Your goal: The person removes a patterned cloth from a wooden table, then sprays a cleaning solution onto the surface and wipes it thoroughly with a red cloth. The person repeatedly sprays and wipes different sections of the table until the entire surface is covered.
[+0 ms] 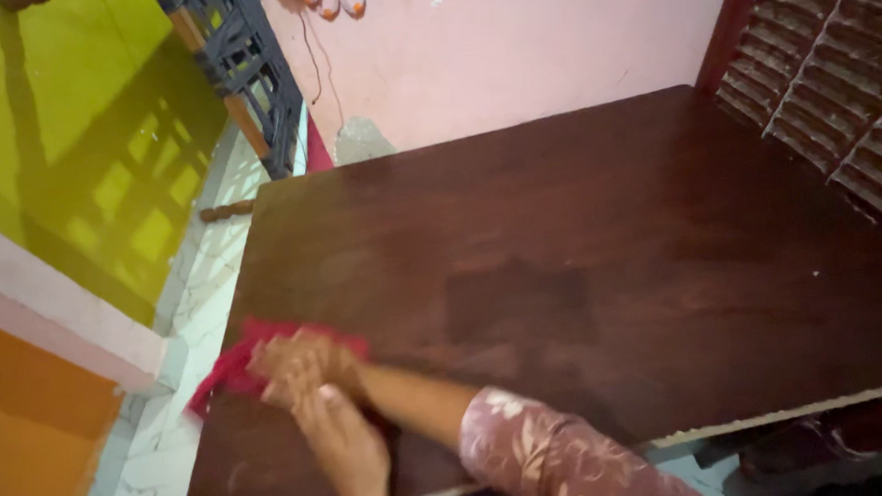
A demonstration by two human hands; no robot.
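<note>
A: Presently, status of the red cloth (230, 361)?

B: Bunched at the near left edge of the dark wooden table (579, 232), partly overhanging that edge above the pale tiled floor (163, 459).

A: Grip on it?

B: Right hand (302, 366) pressed down on top of the cloth, sleeved arm reaching in from the right. Motion blur there: cannot tell whether the fingers are clenched around the fabric or merely laid flat on it. Left hand (349, 445) just beside and nearer the body, apparently spread flat on the table top, nothing seen in it.

A: Likely faults?

B: First, loss of the cloth over the edge. Cause: part of the fabric already hanging past the edge, held perhaps by downward pressure only. Second, right hand sliding off the edge with it. Cause: body weight carried through that arm, close to the drop. Third, uneven contact. Cause: cloth crumpled rather than spread.

A: Severity?

B: Low, probably; nothing else on the table to knock over.
</note>
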